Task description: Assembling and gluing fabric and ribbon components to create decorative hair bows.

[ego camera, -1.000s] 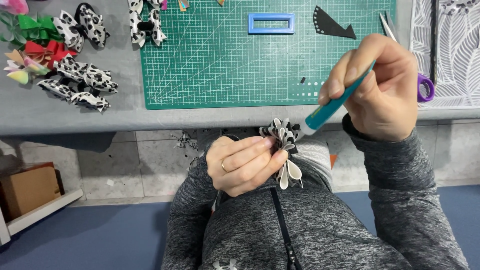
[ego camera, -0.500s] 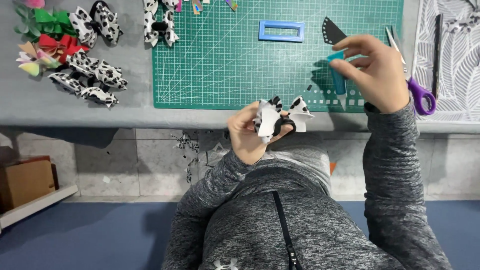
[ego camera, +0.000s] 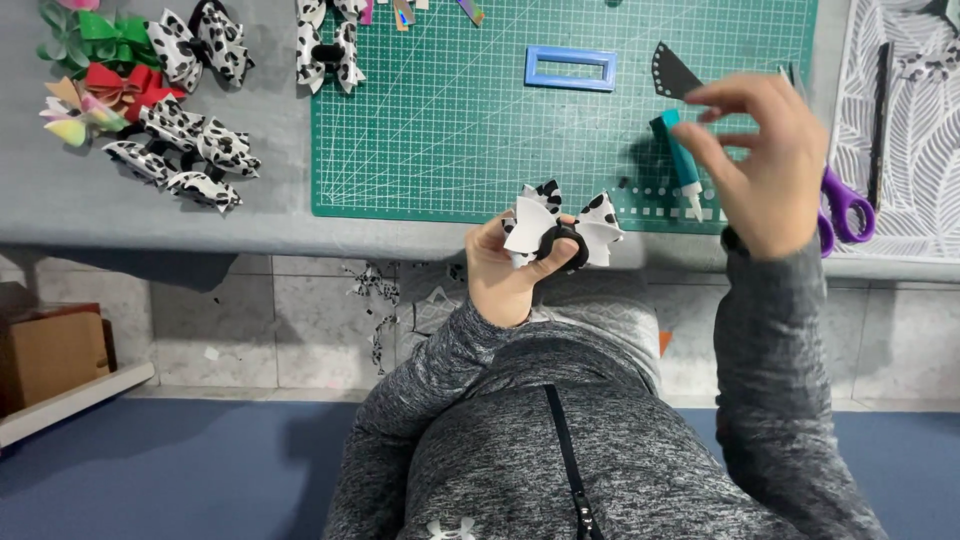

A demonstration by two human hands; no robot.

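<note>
- I see my left hand (ego camera: 505, 275) at the near edge of the desk (ego camera: 150, 215), its grip closed on a black-and-white spotted bow (ego camera: 560, 225) with a black centre band, held just over the near edge of the green cutting mat (ego camera: 450, 120).
- My right hand (ego camera: 770, 165) hovers above the mat's right side, fingers loosely spread, gripping nothing.
- A teal glue pen (ego camera: 683, 165) lies on the mat just left of that hand; whether a finger touches it I cannot tell.
- Purple-handled scissors (ego camera: 845, 205) lie under the right hand, at the mat's right edge.
- Far on the mat sit a blue rectangular frame (ego camera: 570, 68) and a black cut-out piece (ego camera: 675, 72).
- To the left lie finished spotted bows (ego camera: 185, 155) and coloured bows (ego camera: 85, 70).
</note>
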